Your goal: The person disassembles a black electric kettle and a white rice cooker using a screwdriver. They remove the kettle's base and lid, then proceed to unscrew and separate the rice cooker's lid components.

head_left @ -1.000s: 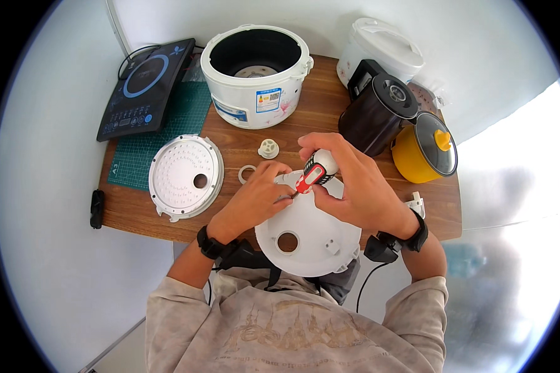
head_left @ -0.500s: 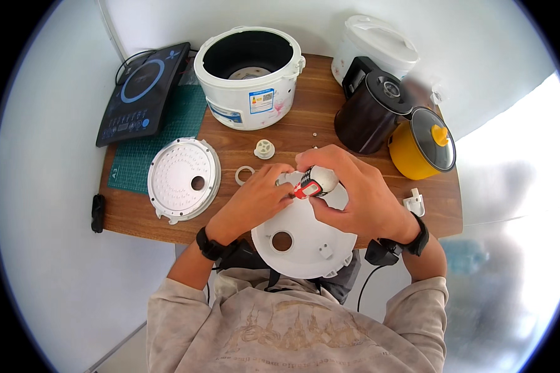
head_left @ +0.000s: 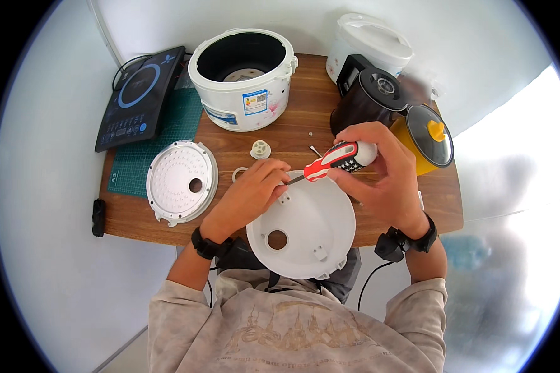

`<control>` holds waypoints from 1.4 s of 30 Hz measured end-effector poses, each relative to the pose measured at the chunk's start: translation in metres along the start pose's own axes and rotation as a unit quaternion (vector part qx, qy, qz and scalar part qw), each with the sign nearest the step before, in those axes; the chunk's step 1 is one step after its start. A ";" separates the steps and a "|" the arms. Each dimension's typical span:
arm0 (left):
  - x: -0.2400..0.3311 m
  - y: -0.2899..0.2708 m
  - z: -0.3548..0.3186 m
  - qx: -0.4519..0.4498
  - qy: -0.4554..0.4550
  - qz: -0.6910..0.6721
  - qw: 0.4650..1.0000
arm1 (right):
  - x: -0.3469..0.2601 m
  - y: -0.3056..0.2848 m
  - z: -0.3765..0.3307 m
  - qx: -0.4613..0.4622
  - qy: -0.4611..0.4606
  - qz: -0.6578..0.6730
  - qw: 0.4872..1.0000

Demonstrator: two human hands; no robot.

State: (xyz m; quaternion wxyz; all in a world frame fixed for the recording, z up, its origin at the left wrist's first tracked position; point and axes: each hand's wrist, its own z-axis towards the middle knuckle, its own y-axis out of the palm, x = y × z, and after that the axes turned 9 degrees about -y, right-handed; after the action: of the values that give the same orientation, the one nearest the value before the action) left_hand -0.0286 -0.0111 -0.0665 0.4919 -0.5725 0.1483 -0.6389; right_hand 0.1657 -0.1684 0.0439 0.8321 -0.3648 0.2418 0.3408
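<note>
My right hand (head_left: pixel 386 171) grips a screwdriver (head_left: pixel 336 163) by its red, white and black star-patterned handle. The tool slants over the table, its metal shaft pointing left and slightly down. At the tip end are the closed fingers of my left hand (head_left: pixel 249 196); whatever they pinch is hidden. Below both hands a round white plastic lid cover (head_left: pixel 302 242), inner side up, rests at the table's front edge and overhangs it. It has a round hole and small moulded posts. Partly behind my left hand lies a pale ring (head_left: pixel 238 173).
A perforated metal disc (head_left: pixel 171 180) lies left, near a green cutting mat (head_left: pixel 137 168) and tilted induction cooker (head_left: pixel 140 99). Behind stand a rice cooker body (head_left: pixel 242 99) and white lidded cooker (head_left: pixel 373 46). A dark kettle (head_left: pixel 364 102) and yellow pot (head_left: pixel 426 140) stand right. A vent cap (head_left: pixel 261 149) sits mid-table.
My right hand has shifted right, swinging the screwdriver from nearly end-on to a sideways slant, so its shaft now shows. My left hand has moved slightly left and stays closed near the tip.
</note>
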 end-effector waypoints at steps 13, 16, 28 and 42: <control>-0.004 -0.043 -0.008 0.090 -0.123 0.000 0.988 | 0.005 -0.019 -0.005 0.079 -0.033 -0.022 0.996; -0.002 -0.056 -0.012 0.089 -0.195 -0.020 0.977 | 0.003 -0.025 -0.008 0.098 -0.017 -0.003 0.995; -0.063 -0.038 0.000 0.051 -0.179 0.186 0.965 | 0.006 -0.034 -0.019 0.100 0.025 0.034 0.994; -0.094 -0.021 0.007 0.053 -0.146 0.276 0.948 | 0.010 -0.039 -0.030 0.070 0.036 0.001 0.997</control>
State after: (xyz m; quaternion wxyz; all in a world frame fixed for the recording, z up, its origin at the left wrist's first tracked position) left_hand -0.0450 0.0762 -0.1035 0.6949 -0.5693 0.1934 -0.3944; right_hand 0.1964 -0.2068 0.0364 0.8459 -0.3177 0.2950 0.3107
